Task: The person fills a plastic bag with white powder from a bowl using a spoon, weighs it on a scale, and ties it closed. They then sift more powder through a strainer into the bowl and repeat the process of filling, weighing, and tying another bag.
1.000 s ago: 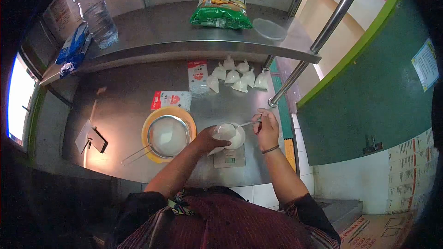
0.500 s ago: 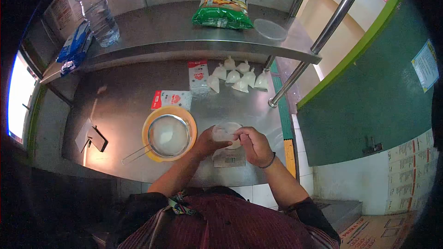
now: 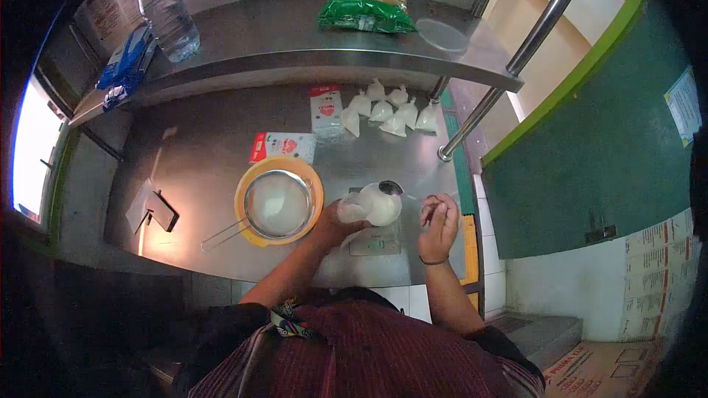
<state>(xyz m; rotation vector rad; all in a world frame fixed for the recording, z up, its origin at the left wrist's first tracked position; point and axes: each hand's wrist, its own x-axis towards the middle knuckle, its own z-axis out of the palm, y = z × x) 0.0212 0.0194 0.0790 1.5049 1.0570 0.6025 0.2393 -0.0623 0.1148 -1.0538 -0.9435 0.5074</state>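
Sitting on one steel table [image 3: 203, 144] by a green door [image 3: 582, 169], eight bags [image 3: 381, 111] faced the left hand [image 3: 334, 227] gripping clear plastic [image 3: 353, 208] and the right hand [image 3: 439, 227] pinching one spoon [image 3: 390, 188].

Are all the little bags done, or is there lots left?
Looks done: the tied white bags at the back. In hand: the left hand holds clear plastic beside the round container; the right hand has the spoon. Probably left: the white stuff in that container and what shows in the sieve.
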